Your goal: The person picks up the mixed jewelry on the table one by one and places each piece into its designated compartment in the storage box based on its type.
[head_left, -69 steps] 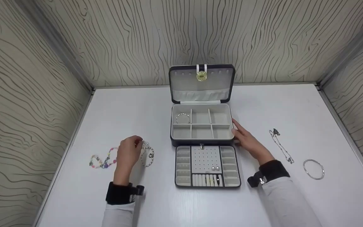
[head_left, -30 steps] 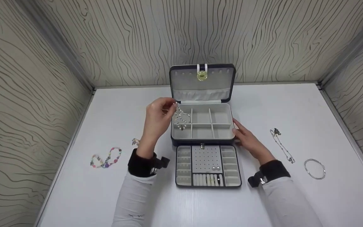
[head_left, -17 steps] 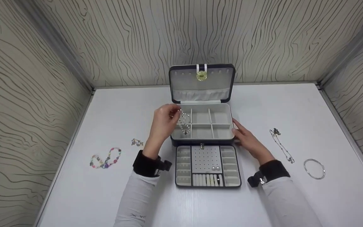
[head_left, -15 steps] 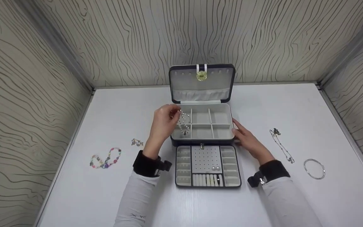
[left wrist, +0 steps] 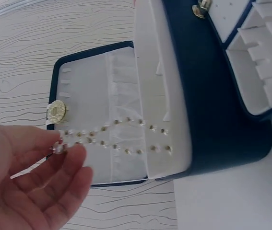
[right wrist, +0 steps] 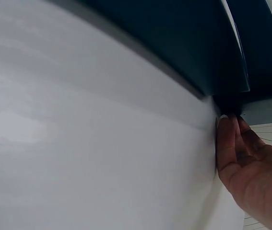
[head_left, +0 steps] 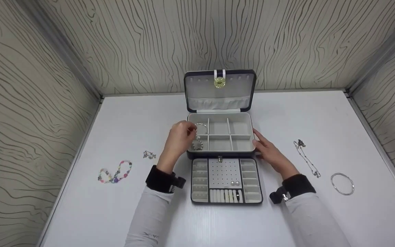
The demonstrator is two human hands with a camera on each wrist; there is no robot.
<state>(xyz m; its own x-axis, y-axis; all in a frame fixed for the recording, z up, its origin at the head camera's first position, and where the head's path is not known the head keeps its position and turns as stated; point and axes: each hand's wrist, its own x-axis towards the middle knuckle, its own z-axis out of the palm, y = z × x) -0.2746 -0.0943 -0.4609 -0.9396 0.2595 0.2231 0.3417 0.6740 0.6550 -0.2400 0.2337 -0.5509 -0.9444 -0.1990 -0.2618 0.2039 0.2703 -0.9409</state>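
Note:
A beaded bracelet (left wrist: 127, 151) of clear and gold-toned beads hangs from my left hand (head_left: 181, 135), pinched between thumb and fingertips. Its lower loop dips into the front left compartment of the jewelry box (head_left: 219, 145), partly behind my fingers. The box stands with its lid (head_left: 202, 89) raised. A thin bangle (head_left: 201, 125) lies in the back left compartment, partly covered by my left hand. My right hand (head_left: 267, 151) rests against the box's right side. In the right wrist view, its fingers (right wrist: 227, 139) touch the dark wall low down, near the table.
In front of the box lies a jewelry tray (head_left: 200, 196) with rings and pearl studs. Left on the table (head_left: 98, 212) are a colorful bead strand (head_left: 116, 179) and a small charm piece (head_left: 149, 155). A chain necklace (head_left: 306, 158) and a silver bangle (head_left: 342, 184) lie to the right.
My left hand has picked up the bracelet from the left table, carried it over the box and lowered it toward the front left compartment. The right hand has stayed against the box.

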